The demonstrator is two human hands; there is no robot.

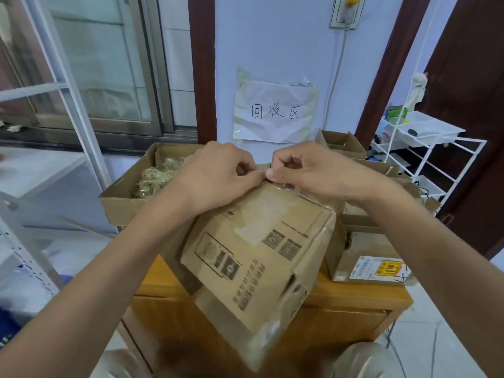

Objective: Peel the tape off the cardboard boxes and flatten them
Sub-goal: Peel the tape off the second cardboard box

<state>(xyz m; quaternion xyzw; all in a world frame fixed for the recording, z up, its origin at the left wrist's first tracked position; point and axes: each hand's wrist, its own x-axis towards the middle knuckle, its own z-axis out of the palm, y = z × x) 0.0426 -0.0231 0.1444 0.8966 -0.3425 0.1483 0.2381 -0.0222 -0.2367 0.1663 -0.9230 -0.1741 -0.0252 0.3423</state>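
A brown cardboard box (259,257) with black printed marks is tilted up in front of me, above a wooden cabinet. Clear tape (293,190) runs along its upper far edge. My left hand (215,175) and my right hand (308,170) meet at that top edge, fingers curled. The thumbs and fingertips of both pinch at the tape's end there. The box's lower corner is blurred.
An open box (122,203) holding balled-up tape stands at the back left. More cardboard boxes (365,257), one with a shipping label, lie at the right on the wooden cabinet (354,315). A white wire rack (425,159) stands far right. A paper sign hangs on the wall.
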